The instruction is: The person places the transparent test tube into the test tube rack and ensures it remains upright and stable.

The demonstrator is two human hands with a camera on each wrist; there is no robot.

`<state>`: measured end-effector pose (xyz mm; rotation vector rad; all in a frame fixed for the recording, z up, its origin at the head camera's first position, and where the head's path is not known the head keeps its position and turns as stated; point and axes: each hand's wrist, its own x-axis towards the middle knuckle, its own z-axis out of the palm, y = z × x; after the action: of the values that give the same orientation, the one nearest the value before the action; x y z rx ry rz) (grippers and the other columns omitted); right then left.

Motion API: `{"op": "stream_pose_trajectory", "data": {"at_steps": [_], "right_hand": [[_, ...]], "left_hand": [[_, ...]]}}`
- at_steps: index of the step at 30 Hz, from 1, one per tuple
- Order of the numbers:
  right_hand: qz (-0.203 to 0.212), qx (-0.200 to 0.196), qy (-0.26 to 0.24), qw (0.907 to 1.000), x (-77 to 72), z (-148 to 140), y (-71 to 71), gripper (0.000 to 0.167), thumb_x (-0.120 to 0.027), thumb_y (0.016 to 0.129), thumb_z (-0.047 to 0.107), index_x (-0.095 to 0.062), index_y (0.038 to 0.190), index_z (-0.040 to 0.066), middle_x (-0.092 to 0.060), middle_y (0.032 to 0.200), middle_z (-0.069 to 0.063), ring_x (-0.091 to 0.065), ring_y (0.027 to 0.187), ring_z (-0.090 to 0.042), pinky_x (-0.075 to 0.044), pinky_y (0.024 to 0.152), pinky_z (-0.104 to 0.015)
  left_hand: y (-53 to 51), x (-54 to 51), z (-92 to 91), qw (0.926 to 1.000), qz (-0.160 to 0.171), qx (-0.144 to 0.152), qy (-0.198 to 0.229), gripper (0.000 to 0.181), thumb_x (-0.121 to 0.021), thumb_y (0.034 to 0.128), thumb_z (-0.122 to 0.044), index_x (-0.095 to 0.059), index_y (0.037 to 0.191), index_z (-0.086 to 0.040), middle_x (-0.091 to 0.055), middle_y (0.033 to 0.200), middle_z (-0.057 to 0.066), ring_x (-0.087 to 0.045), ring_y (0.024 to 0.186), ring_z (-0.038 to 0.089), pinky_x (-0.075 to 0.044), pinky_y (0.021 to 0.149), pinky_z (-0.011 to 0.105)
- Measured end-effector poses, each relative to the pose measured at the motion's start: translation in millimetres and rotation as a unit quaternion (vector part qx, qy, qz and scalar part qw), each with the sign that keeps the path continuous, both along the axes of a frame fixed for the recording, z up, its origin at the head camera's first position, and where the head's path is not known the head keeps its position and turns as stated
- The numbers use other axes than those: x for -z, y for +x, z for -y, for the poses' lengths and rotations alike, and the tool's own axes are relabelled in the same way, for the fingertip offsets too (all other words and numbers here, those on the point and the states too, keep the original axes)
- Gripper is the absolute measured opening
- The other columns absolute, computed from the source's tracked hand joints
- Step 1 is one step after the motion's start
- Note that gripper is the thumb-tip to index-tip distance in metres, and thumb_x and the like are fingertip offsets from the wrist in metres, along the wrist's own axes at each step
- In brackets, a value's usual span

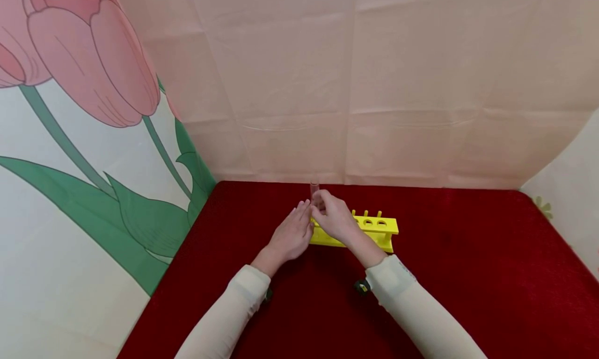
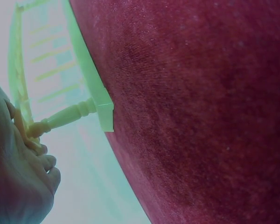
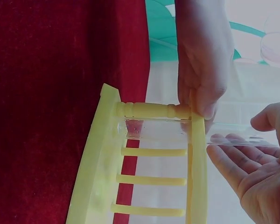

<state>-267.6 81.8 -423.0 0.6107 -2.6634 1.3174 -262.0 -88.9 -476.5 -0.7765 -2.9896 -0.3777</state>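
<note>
A clear test tube stands upright in the left end of a yellow test tube rack; its lower part shows between the rack's two shelves in the right wrist view. My left hand holds the rack's left end at the top shelf, thumb on one side and fingers on the other. My right hand is at the tube above the rack, with the thumb on one side and the fingers on the other. In the left wrist view the left hand grips the rack beside its end post.
A dark red cloth covers the table. Behind it hangs a pale pink curtain, and a tulip-printed sheet hangs along the left. Several other holes and short pegs line the rack to the right.
</note>
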Motion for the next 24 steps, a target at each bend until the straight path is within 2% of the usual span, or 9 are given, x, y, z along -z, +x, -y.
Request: {"op": "stream_pose_trajectory", "data": {"at_steps": [10, 24], "right_hand": [[-0.001, -0.003, 0.001, 1.0, 3.8, 0.1, -1.0, 0.029, -0.065, 0.099, 0.013, -0.058, 0.126, 0.004, -0.069, 0.111, -0.01, -0.067, 0.1, -0.023, -0.059, 0.09, -0.04], [0.008, -0.005, -0.004, 0.9999, 5.4, 0.9, -0.8, 0.03, -0.065, 0.099, 0.013, -0.059, 0.127, 0.002, -0.069, 0.11, -0.01, -0.068, 0.101, -0.024, -0.059, 0.09, -0.041]], "left_hand": [[-0.4, 0.9, 0.0, 1.0, -0.004, 0.001, 0.001, 0.059, -0.02, 0.1115, -0.035, -0.008, 0.164, -0.011, -0.014, 0.17, 0.01, -0.007, 0.157, 0.021, -0.014, 0.126, 0.038], [-0.3, 1.1, -1.0, 1.0, -0.004, -0.003, 0.005, 0.059, -0.027, 0.1116, -0.03, -0.008, 0.163, -0.009, -0.013, 0.17, 0.009, -0.007, 0.157, 0.021, -0.014, 0.126, 0.038]]}}
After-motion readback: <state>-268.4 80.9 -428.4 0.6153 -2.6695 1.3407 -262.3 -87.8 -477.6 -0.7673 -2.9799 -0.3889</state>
